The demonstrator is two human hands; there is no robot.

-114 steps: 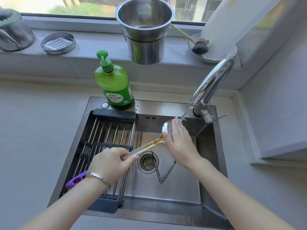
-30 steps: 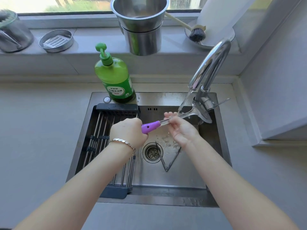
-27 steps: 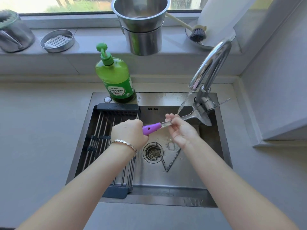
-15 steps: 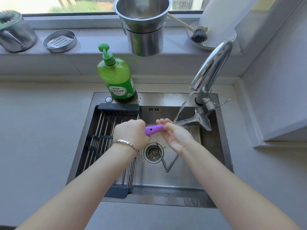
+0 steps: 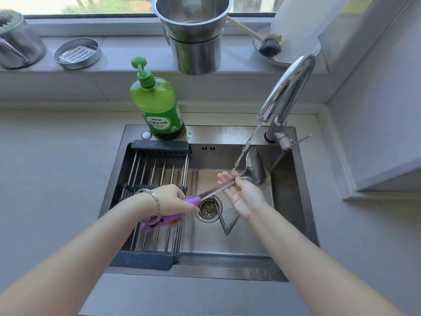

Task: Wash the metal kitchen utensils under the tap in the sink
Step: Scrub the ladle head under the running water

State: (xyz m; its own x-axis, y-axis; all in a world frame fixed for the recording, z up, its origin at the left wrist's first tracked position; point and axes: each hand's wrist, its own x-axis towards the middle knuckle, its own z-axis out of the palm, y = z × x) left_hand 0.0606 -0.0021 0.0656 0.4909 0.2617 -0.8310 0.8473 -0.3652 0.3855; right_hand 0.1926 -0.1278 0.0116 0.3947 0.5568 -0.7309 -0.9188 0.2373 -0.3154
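You are standing in a home kitchen, at a stainless steel sink (image 5: 303, 179) set into a grey counter (image 5: 57, 167), with a chrome tap (image 5: 287, 87) running at the right of the frame. A green dish soap bottle (image 5: 157, 108) stands at the sink's top edge and a drying rack (image 5: 155, 201) spans its left half. Along the windowsill (image 5: 127, 53) at the top you see stacked steel pots (image 5: 193, 35) and a dish brush (image 5: 268, 45).

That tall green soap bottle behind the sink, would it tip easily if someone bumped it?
The green soap bottle looks fairly full, so probably heavy and steady. Its tall pump raises the tipping risk if knocked high. It stands on the sink rim, which looks wet, so it may slide.
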